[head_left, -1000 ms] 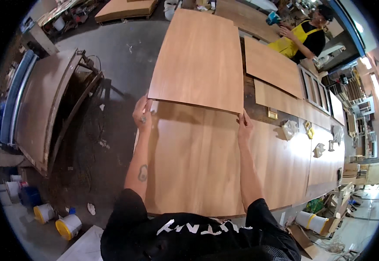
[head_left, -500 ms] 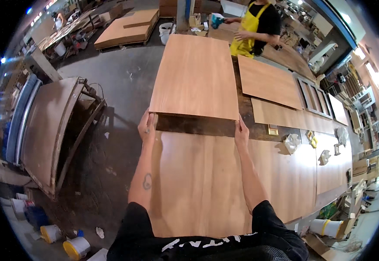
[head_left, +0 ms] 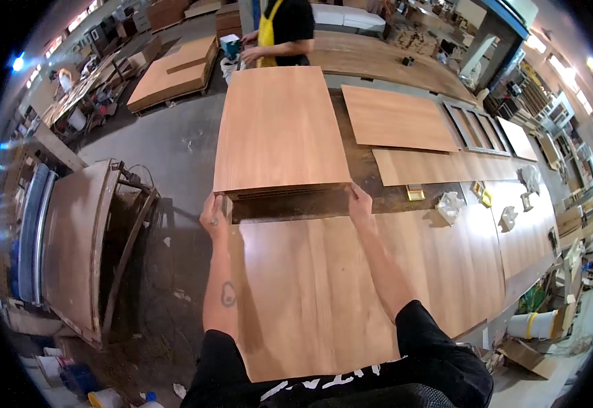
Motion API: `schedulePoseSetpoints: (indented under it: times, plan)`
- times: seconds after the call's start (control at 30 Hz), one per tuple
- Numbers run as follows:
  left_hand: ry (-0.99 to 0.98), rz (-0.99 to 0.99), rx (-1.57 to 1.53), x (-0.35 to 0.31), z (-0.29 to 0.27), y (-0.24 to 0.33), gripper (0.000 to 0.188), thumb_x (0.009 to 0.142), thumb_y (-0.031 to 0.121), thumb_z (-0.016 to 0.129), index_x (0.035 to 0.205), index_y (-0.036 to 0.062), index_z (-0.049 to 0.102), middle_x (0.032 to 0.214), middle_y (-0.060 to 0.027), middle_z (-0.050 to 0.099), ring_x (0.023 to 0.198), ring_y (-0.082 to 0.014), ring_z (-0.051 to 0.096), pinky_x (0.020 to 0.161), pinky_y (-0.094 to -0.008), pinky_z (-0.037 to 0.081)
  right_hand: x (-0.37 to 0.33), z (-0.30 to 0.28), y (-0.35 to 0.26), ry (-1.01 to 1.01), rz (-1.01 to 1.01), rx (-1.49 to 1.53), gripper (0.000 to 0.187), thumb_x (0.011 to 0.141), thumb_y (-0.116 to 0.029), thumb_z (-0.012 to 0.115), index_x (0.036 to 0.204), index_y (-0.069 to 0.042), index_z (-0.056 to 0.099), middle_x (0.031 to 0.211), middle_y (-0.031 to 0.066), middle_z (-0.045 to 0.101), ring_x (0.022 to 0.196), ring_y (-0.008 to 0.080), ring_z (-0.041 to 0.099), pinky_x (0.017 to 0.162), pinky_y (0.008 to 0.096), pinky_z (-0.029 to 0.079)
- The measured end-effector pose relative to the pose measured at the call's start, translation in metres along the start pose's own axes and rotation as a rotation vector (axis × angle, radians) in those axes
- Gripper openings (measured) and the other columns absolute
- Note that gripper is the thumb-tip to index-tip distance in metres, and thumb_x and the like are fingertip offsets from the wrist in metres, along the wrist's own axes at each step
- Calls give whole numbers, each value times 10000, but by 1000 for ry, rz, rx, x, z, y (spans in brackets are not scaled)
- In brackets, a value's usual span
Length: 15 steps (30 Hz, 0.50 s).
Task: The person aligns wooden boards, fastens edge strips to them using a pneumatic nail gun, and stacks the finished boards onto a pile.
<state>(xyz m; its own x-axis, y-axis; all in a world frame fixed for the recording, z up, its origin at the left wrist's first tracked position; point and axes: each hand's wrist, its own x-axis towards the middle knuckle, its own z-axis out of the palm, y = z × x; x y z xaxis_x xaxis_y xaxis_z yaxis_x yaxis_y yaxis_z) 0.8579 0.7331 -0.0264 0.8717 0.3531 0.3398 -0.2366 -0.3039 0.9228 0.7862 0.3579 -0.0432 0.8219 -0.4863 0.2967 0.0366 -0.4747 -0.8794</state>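
Observation:
A light-brown wood-grain panel [head_left: 279,129] is held out in front of me, its near edge slightly raised above the dark tabletop [head_left: 283,206]. At its near left corner, my left hand [head_left: 213,213] is closed on the edge. My right hand [head_left: 360,204] grips the near right corner, thumb on the edge. Dark shadow and some thin lines show under the raised edge; what they are I cannot tell. Between my forearms lies a larger wood-grain sheet [head_left: 303,292].
Right of the held panel are another panel [head_left: 402,119], a slatted grey frame [head_left: 477,128], a small yellow box [head_left: 415,193] and crumpled plastic [head_left: 450,207]. A co-worker in a yellow apron [head_left: 266,34] stands beyond. A cart with a large board [head_left: 79,238] stands left.
The whole view has shifted, so most things sit farther left. The held panel's near edge and both hands are slightly lower in the picture. The co-worker has moved left, beyond the panel.

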Motion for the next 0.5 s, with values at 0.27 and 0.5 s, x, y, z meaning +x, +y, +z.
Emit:
schedulePoseSetpoints:
  times: [0.27, 0.5]
  plan:
    - [80, 3, 219, 15, -14, 3, 312, 850, 230, 690, 1047, -13, 683, 1053, -155, 687, 929, -265, 647, 848, -326, 478, 2, 26, -24, 166, 15, -34, 243, 845, -91, 663, 1079, -25, 672, 897, 210, 674, 859, 228, 703, 720, 300, 518]
    - [-32, 85, 346, 20, -15, 9, 460, 862, 393, 681, 1081, -10, 679, 1069, -152, 687, 980, -287, 640, 847, -360, 480, 3, 4, -26, 128, -135, -55, 329, 836, -128, 663, 1142, -10, 630, 870, 207, 672, 783, 343, 670, 694, 384, 529]
